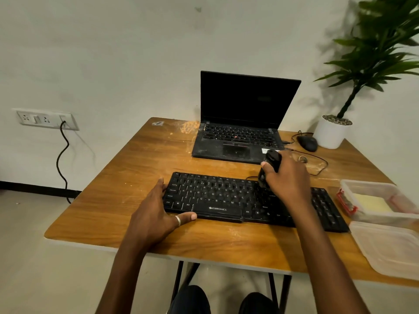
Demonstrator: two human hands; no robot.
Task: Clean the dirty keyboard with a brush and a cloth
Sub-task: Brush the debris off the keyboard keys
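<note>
Black matte plastic keyboard (226, 201), dusty, lies flat at 6 o'clock on a glossy wood-grain table (136, 164) that is scuffed pale near 12. Right hand (289, 177) is curled round a stubby black brush (272, 163), its lower end on keys at the board's 1 o'clock. Left hand (156, 208) has straight fingers and braces the 8 o'clock corner, thumb along the front edge. Plain white wall. Open black laptop (240, 123) at 12. Mouse (307, 143) and round white pot (330, 134) at 2. Clear plastic tubs (390, 248) at 3–4, just beside the keyboard's right end.
</note>
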